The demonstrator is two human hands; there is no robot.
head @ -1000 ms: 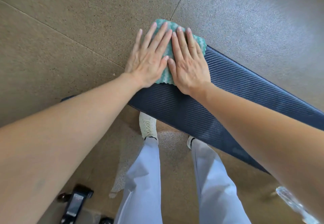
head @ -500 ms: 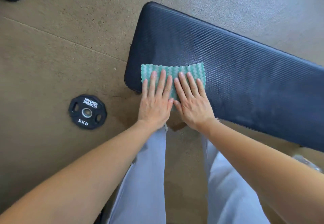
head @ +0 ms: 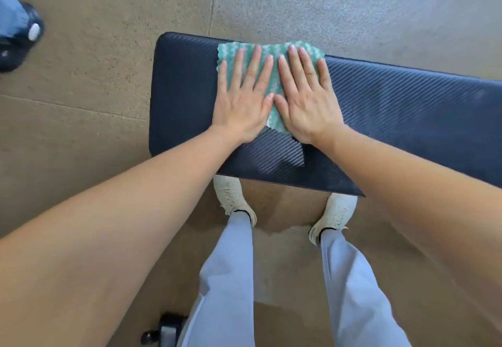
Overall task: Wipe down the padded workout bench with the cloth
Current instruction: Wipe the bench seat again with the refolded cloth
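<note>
A dark blue padded bench [head: 407, 107] with a ribbed surface runs from the middle to the right edge of the head view. A green and white wavy cloth [head: 274, 50] lies flat near the bench's left end, reaching its far edge. My left hand [head: 241, 102] and my right hand [head: 307, 102] lie side by side on the cloth, palms down, fingers straight and spread, pressing it onto the pad. Most of the cloth is hidden under the hands.
Brown rubber floor tiles [head: 95, 102] surround the bench. My legs in pale trousers and white shoes [head: 233, 197] stand at the bench's near edge. Another person's dark shoe [head: 19, 31] is at the far left. A dark metal piece of equipment [head: 165, 330] sits at the bottom.
Both hands have pushed the cloth from the bench's near edge across to its far edge. The camera has shifted, and the weight plate on the floor has left the view.
</note>
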